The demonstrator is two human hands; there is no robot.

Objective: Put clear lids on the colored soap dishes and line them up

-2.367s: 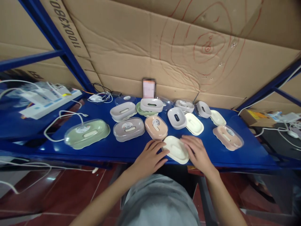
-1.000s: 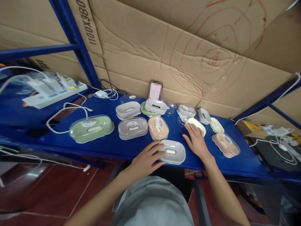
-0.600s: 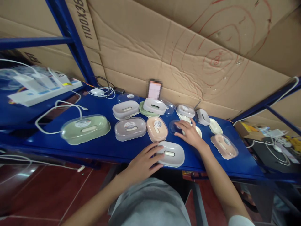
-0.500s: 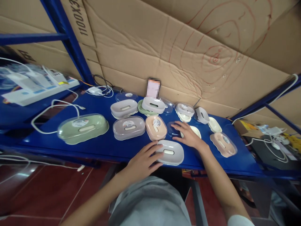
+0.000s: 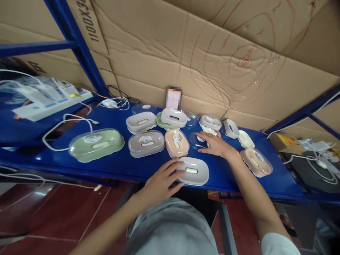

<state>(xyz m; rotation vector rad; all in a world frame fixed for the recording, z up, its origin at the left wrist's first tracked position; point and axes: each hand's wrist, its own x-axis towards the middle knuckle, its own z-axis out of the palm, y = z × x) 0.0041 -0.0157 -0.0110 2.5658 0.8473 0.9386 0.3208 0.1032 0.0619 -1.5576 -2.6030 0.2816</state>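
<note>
Since half a second ago the right hand (image 5: 216,146) slid farther behind the grey oval plastic soap dish (image 5: 193,171), fingers spread flat on a clear oval lid (image 5: 197,140), while the left hand (image 5: 162,180) rests open against the dish's left end.

Soap dish (image 5: 193,171) at bench (image 5: 127,166) front edge, left hand (image 5: 161,180) touching its left end. Clear lid (image 5: 198,140) behind it, under right hand (image 5: 216,145) fingertips, apparently. Lidded boxes (image 5: 146,143) in row to left; cardboard wall (image 5: 186,56) behind.

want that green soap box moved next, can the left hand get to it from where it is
Probably yes: the left hand rests at the grey soap dish, and bare blue shelf lies between it and the green soap box.
</note>
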